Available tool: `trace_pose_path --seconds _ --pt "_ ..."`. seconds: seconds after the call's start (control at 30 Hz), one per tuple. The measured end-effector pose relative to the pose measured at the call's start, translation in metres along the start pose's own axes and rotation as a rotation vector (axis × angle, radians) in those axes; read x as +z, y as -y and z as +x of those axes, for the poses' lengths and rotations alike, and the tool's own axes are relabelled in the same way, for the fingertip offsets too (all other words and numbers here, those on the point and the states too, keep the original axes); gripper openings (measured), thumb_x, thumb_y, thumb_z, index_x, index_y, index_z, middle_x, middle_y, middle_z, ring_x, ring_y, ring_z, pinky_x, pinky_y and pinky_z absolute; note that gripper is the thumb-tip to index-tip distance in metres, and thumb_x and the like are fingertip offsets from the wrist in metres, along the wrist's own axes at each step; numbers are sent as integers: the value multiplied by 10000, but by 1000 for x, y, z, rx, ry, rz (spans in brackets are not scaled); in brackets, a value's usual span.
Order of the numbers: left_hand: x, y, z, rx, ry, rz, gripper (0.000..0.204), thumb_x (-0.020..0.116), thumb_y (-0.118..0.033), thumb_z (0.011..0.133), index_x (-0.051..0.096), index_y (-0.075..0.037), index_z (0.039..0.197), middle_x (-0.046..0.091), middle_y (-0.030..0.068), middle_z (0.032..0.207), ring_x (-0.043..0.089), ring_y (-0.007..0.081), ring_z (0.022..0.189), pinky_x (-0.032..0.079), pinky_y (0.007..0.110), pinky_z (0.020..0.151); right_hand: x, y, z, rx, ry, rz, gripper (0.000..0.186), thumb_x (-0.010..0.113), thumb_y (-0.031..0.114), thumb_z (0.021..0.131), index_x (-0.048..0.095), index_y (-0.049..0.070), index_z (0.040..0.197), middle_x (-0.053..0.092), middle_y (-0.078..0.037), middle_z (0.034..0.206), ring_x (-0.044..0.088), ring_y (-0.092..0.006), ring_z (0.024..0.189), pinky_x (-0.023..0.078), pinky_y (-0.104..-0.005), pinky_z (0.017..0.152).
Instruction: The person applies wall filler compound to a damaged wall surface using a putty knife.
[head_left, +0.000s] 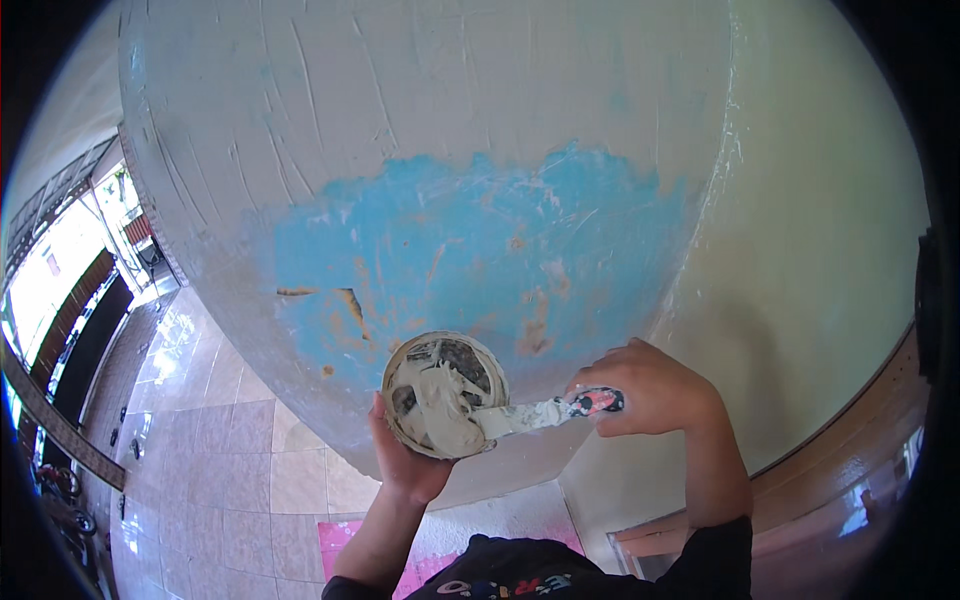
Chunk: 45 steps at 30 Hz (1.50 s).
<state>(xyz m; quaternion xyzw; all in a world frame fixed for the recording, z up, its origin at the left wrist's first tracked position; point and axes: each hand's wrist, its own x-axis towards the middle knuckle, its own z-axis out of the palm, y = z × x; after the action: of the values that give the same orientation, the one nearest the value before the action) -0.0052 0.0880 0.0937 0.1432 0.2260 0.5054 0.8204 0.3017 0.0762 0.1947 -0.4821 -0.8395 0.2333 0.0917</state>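
My left hand (412,465) is closed round the lower left side of a round tub (497,375) and holds it up in front of the wall. Inside lies thick off-white putty (448,412), heaped toward the middle, with dark patches of the tub's bottom showing. My right hand (655,392) grips the red and black handle of a putty knife (530,417). The knife's putty-smeared blade reaches left over the tub's rim and touches the putty. The fingers under the tub are partly hidden.
Ahead stands a wall (420,90) with streaky grey-white coating and a bare blue patch (470,240), chipped in places. A pale green wall (810,200) adjoins it on the right. Below are a pink and white sheet (470,535), floor tiles (235,450) and a brown wooden surface (800,520).
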Motion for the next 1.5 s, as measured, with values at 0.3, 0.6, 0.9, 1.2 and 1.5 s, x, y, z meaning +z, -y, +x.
trace_pose_path --seconds 0.3,0.6,0.9,1.2,1.5 --pt "-14 18 14 59 -28 -57 795 350 -743 921 385 -206 1507 455 58 1488 417 309 1380 348 597 1085 46 3 19 -1 64 320 472 741 173 731 646 110 1189 703 -157 924 671 -355 839 521 -417 784" --pt "-28 28 5 135 33 15 841 351 -777 901 353 -208 1521 429 80 1507 423 341 1375 385 619 1063 83 8 42 40 -105 592 323 548 119 941 589 66 1257 678 -163 875 657 -231 770 495 -338 710" --pt "-51 22 2 242 51 -6 863 423 -754 889 332 -189 1534 407 89 1520 417 347 1374 395 611 1057 71 38 3 20 -240 -32 370 700 178 765 679 90 1124 677 -122 924 647 -309 870 524 -418 772" --pt "-66 19 -4 212 88 42 872 438 -765 884 344 -184 1527 422 79 1512 422 315 1374 391 567 1078 110 55 23 22 -345 149 438 713 142 784 637 101 1213 660 -109 949 635 -304 908 519 -423 806" --pt "-65 14 -14 28 206 -63 846 415 -751 903 363 -184 1529 420 81 1523 410 324 1387 373 568 1096 110 61 30 -96 -666 -145 466 758 98 714 671 137 1170 607 -61 1001 589 -263 889 465 -417 809"
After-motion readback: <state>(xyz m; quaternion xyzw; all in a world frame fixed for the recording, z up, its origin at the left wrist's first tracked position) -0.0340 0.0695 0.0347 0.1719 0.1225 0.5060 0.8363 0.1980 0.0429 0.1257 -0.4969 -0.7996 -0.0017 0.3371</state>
